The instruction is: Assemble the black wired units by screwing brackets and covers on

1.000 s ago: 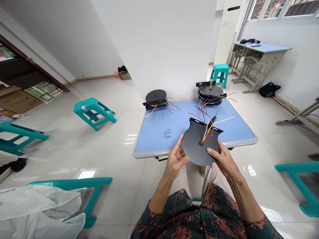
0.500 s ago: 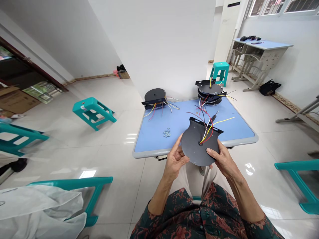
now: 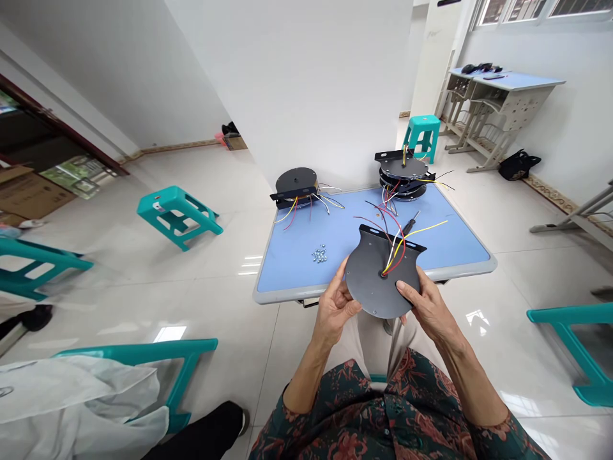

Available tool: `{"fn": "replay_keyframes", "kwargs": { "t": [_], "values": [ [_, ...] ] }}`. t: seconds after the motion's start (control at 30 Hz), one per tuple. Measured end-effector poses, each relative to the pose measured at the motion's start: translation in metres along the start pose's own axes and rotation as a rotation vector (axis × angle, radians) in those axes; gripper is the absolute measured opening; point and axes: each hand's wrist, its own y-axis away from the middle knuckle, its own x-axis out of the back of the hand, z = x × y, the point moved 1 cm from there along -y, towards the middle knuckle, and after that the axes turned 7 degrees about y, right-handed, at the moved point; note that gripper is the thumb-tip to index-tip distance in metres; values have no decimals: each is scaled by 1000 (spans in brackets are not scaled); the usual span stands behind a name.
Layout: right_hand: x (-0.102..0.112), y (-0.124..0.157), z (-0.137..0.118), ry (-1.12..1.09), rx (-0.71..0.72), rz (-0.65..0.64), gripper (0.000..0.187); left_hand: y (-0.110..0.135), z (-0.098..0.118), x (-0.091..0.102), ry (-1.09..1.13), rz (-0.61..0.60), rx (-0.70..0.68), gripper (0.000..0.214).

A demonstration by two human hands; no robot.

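Left hand (image 3: 338, 308) pinching the left rim of the black plate (image 3: 376, 294), right hand (image 3: 427, 305) pinching the opposite edge, thumb on top, plate squarely between them, coloured wires (image 3: 390, 259) rising, screws (image 3: 319, 255) ahead of the left hand, screwdriver (image 3: 409, 226) beyond the right

The shirt (image 3: 345, 418) is dark green, printed with rust-red flowers and leafy sprays (a busy pattern), with a placket (image 3: 389, 418) down the front. Its sleeves (image 3: 500, 431) leave the forearms bare. Below come pale beige trousers (image 3: 348, 351), plain by comparison.
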Motion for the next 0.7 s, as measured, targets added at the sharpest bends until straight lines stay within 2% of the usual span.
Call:
{"fn": "replay_keyframes", "kwargs": {
  "t": [0.17, 0.57, 0.7],
  "values": [
    [-1, 0, 1, 27, 20, 21, 43, 1, -1, 1, -2, 14, 3, 100],
    [-1, 2, -2, 115, 22, 79, 35, -1, -6, 6, 4, -64, 0, 88],
    [1, 2, -1, 139, 16, 100, 38, -2, -7, 3, -3, -69, 14, 85]
  ]
}}
